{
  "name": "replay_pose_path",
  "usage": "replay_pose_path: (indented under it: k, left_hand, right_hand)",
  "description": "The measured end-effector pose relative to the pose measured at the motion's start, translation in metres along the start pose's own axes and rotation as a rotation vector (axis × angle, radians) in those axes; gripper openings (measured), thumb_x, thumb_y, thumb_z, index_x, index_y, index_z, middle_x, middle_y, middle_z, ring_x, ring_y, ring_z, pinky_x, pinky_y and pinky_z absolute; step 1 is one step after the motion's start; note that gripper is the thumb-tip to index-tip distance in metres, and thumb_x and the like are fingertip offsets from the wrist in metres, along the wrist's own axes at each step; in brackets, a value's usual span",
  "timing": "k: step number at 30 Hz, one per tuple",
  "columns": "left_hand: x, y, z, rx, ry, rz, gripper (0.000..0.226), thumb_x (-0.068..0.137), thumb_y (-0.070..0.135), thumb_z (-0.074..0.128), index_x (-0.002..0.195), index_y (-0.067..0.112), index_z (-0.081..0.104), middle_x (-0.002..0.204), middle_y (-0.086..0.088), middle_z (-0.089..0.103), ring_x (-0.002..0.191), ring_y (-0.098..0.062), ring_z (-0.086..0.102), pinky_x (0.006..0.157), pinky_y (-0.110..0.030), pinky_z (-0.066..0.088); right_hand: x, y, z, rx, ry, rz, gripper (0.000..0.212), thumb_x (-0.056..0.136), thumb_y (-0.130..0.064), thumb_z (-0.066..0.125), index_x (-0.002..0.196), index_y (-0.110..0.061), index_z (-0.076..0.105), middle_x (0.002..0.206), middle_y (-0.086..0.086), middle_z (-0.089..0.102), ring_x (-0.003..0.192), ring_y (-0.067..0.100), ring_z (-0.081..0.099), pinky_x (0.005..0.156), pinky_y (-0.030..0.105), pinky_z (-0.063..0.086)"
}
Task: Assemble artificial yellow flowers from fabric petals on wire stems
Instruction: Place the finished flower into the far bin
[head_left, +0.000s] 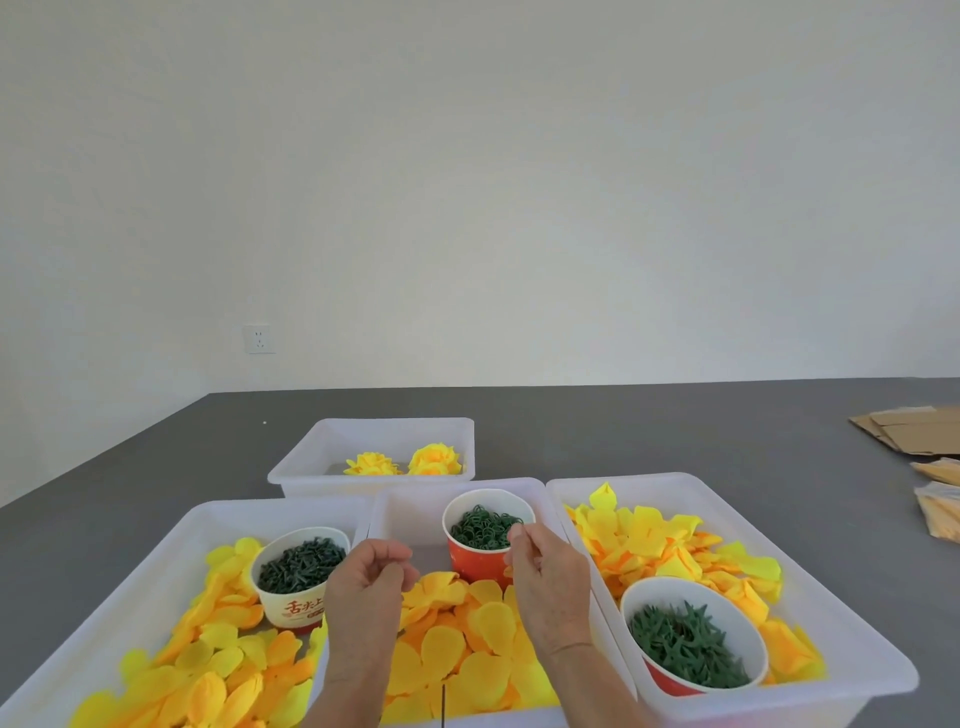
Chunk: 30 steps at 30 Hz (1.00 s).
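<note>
My right hand (545, 577) hovers at the near rim of the red cup (480, 564) of green rings (483, 527). Its thumb and forefinger pinch together at the ring pile, apparently on one small ring. My left hand (371, 577) floats beside it over the middle tray (405, 506), fingers curled with nothing visible in them. Yellow fabric petals (457, 644) fill that tray below both hands. A thin dark wire (443, 701) stands upright at the tray's near edge. Two finished yellow flowers (402, 461) lie in the far tray (384, 428).
The left tray (156, 561) holds petals and a white cup of dark green pieces (300, 566). The right tray (810, 577) holds petals and a cup of green leafy pieces (691, 647). Flat cardboard (909, 428) and plastic bags (940, 506) lie on the grey tabletop at far right.
</note>
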<state>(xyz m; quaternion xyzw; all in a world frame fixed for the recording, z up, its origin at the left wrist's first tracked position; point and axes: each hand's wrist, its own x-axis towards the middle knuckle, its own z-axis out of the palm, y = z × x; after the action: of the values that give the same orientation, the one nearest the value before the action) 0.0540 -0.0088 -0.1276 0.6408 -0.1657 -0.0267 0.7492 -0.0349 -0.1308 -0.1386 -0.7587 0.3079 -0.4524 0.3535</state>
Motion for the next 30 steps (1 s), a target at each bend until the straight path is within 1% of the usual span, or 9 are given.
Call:
replay_pose_path:
  k: [7,12,18,21,24,26,28,30]
  left_hand:
    - [0.0,-0.005,0.003,0.049,0.006,0.019,0.03,0.077,-0.016,0.047,0.068,0.008,0.063,0.05,-0.002,0.06,0.056,-0.019,0.052,0.057,-0.028,0.041]
    - [0.003,-0.005,0.003,0.039,0.013,-0.015,0.028,0.077,-0.015,0.047,0.071,0.006,0.063,0.054,-0.008,0.061,0.059,-0.022,0.052,0.059,-0.03,0.042]
    - [0.003,0.002,0.003,0.035,-0.002,-0.017,0.027,0.078,-0.016,0.046,0.072,0.005,0.063,0.056,-0.011,0.061,0.061,-0.024,0.054,0.061,-0.029,0.043]
    - [0.0,0.008,0.001,0.028,-0.026,-0.001,0.027,0.078,-0.016,0.046,0.073,0.003,0.063,0.054,-0.008,0.061,0.059,-0.022,0.054,0.059,-0.029,0.043]
    - [-0.003,0.017,-0.003,0.033,-0.048,0.04,0.027,0.079,-0.017,0.045,0.072,0.003,0.062,0.049,-0.002,0.06,0.053,-0.014,0.053,0.055,-0.023,0.042]
    - [-0.006,0.023,-0.004,0.037,-0.063,0.058,0.026,0.079,-0.016,0.046,0.072,0.003,0.062,0.049,-0.002,0.06,0.051,-0.011,0.053,0.053,-0.02,0.043]
    - [-0.011,0.028,-0.006,0.05,-0.086,0.067,0.027,0.08,-0.016,0.046,0.072,0.004,0.063,0.052,-0.003,0.06,0.054,-0.013,0.054,0.055,-0.022,0.044]
    - [-0.017,0.032,-0.008,0.079,-0.116,0.085,0.029,0.08,-0.017,0.045,0.072,0.004,0.063,0.052,-0.003,0.061,0.054,-0.011,0.055,0.056,-0.023,0.044]
  right_hand:
    - [-0.003,-0.001,0.0,0.019,0.001,0.0,0.035,0.095,-0.024,0.051,0.068,-0.003,0.058,0.065,0.009,0.064,0.064,0.026,0.056,0.062,0.037,0.044]
    - [-0.001,-0.003,0.004,0.0,-0.025,-0.014,0.033,0.096,-0.025,0.05,0.073,-0.003,0.06,0.07,0.01,0.065,0.068,0.026,0.057,0.064,0.037,0.047]
    - [0.003,-0.014,-0.003,0.04,-0.055,-0.054,0.022,0.093,-0.022,0.055,0.08,-0.009,0.068,0.076,0.004,0.068,0.072,0.018,0.06,0.066,0.029,0.049]
    - [0.006,-0.027,-0.015,0.1,-0.067,-0.081,0.013,0.086,-0.014,0.062,0.075,-0.015,0.069,0.072,-0.005,0.068,0.072,0.011,0.061,0.066,0.026,0.05]
    - [0.004,-0.034,-0.025,0.142,-0.068,-0.096,0.015,0.083,-0.009,0.064,0.071,-0.017,0.069,0.066,-0.012,0.066,0.068,0.005,0.06,0.063,0.024,0.051]
    - [0.0,-0.036,-0.029,0.152,-0.086,-0.097,0.017,0.082,-0.009,0.065,0.068,-0.018,0.068,0.065,-0.01,0.066,0.068,0.008,0.061,0.062,0.023,0.05]
    - [-0.007,-0.037,-0.032,0.171,-0.116,-0.088,0.021,0.082,-0.009,0.066,0.063,-0.02,0.065,0.063,-0.008,0.066,0.067,0.011,0.062,0.063,0.019,0.049]
    - [-0.015,-0.04,-0.034,0.179,-0.156,-0.074,0.024,0.081,-0.009,0.067,0.061,-0.021,0.062,0.058,-0.008,0.064,0.062,0.008,0.061,0.065,0.019,0.049]
